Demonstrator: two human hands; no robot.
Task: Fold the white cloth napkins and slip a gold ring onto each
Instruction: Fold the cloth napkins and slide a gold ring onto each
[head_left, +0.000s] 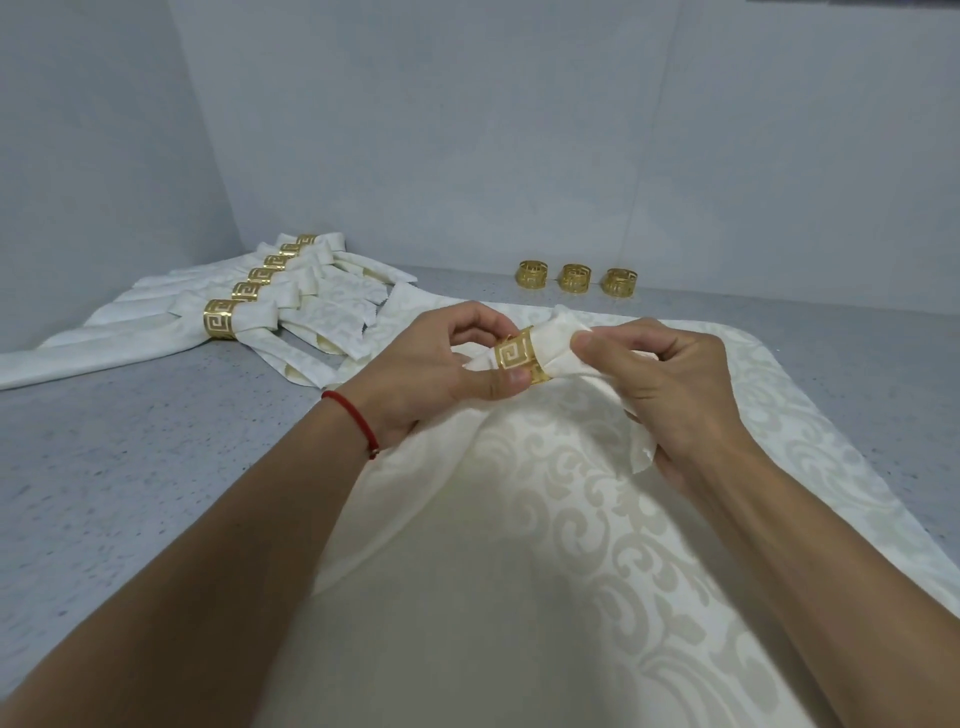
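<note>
A white damask napkin (545, 519) is lifted from the table between my arms, its gathered tip passing through a gold ring (519, 358) with a key pattern. My left hand (441, 374) pinches the ring between thumb and fingers. My right hand (665, 384) grips the bunched napkin tip just right of the ring. Three loose gold rings (574, 278) stand in a row at the back of the table.
Several finished napkins with gold rings (221, 319) lie fanned in a row at the back left. Another white napkin (810, 415) lies flat under the lifted one. The grey speckled table (130, 441) meets pale walls at the back and left.
</note>
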